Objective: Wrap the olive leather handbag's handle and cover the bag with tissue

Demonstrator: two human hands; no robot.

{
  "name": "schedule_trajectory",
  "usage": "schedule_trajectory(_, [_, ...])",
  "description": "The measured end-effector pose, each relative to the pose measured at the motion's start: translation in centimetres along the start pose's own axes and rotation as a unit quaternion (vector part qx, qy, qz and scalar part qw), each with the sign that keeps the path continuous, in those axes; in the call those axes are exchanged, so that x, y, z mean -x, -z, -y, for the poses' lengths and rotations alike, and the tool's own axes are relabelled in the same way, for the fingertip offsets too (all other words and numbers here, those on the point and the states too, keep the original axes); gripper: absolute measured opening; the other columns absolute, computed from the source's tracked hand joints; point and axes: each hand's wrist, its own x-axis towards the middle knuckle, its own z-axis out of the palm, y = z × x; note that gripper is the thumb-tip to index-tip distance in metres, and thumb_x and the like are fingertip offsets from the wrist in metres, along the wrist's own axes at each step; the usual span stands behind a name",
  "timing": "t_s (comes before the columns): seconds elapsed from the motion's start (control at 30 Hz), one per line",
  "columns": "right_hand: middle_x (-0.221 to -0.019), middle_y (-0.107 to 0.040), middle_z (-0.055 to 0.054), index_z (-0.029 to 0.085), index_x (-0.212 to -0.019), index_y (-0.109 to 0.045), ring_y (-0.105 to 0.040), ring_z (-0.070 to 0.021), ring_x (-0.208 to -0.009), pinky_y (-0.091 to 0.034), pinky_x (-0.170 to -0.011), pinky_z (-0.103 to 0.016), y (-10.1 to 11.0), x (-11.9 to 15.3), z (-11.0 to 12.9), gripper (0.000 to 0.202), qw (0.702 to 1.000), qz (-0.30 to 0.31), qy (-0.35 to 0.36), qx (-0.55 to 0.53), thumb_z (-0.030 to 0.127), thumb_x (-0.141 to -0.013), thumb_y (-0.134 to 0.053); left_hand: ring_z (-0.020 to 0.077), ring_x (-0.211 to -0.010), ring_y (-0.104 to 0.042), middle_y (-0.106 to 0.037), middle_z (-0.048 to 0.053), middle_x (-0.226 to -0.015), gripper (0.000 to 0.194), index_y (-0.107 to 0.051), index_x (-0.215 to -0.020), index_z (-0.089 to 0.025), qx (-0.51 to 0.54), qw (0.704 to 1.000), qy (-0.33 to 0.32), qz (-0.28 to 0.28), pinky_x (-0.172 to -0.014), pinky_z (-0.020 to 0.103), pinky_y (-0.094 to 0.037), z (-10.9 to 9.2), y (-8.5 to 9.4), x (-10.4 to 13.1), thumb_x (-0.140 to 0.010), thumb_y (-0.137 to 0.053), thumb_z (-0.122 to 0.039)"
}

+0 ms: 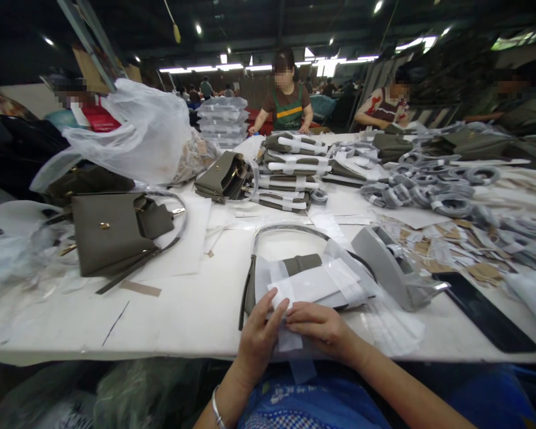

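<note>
An olive-grey handbag [304, 262] lies in front of me, partly covered by white wrapping sheet [317, 286]. Its long strap [290, 227], in clear film, arches behind it. At the near edge of the bundle, my left hand [259, 330] pinches the white sheet between thumb and fingers. Close on its right, my right hand [324, 328] has its fingers together and curled at the same edge; what they hold is hidden. A thin translucent strip [302, 370] hangs below the hands. Just right of the bag stands a grey tape dispenser [386, 265].
A phone [485, 310] lies at the right by paper scraps [464, 244] and wrapped strap coils [455, 199]. Another olive handbag [109, 238] stands left. Wrapped bags [290, 173] are stacked behind, near a plastic sack [138, 134]. A co-worker [290, 101] stands across the table.
</note>
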Motion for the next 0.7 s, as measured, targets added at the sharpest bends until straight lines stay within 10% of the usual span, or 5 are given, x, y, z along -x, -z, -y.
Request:
schedule_trajectory(0.3, [-0.118,-0.071,-0.010,0.021,-0.117,-0.068,-0.063,-0.0213,-0.116,-0.048,-0.105,-0.039,4.4,-5.8,-1.3,0.026,0.976,0.090,-0.144,0.137,0.027,-0.100,-0.050,0.0198,-0.127,-0.058,-0.066,0.008,-0.131,0.040,-0.053,-0.138,-0.015,-0.047,0.995,-0.082,0.040,-0.100,0.034,-0.054,0.0,0.3,-0.5,-0.100,-0.041,-0.010])
schedule_trajectory(0.47, [-0.121,-0.068,-0.019,0.010,-0.119,-0.067,-0.059,-0.0328,-0.121,-0.040,-0.108,-0.055,3.4,-8.9,-6.8,0.030,0.919,0.215,-0.214,0.251,0.023,-0.097,-0.052,0.0197,-0.127,-0.058,-0.066,0.008,-0.131,0.039,-0.055,-0.136,-0.015,-0.066,0.993,-0.095,0.032,-0.099,0.033,-0.053,0.2,0.1,-0.3,-0.101,-0.038,-0.010])
schedule_trajectory(0.7, [-0.107,-0.075,-0.009,0.020,-0.099,-0.073,-0.067,-0.0219,-0.107,-0.026,-0.116,-0.050,2.1,-10.5,-8.1,0.023,0.907,0.285,-0.205,0.231,0.020,-0.096,-0.050,0.0185,-0.128,-0.056,-0.066,0.005,-0.132,0.040,-0.058,-0.133,-0.015,-0.066,0.991,-0.115,0.028,-0.101,0.031,-0.050,0.9,-0.3,-0.1,-0.103,-0.032,-0.011])
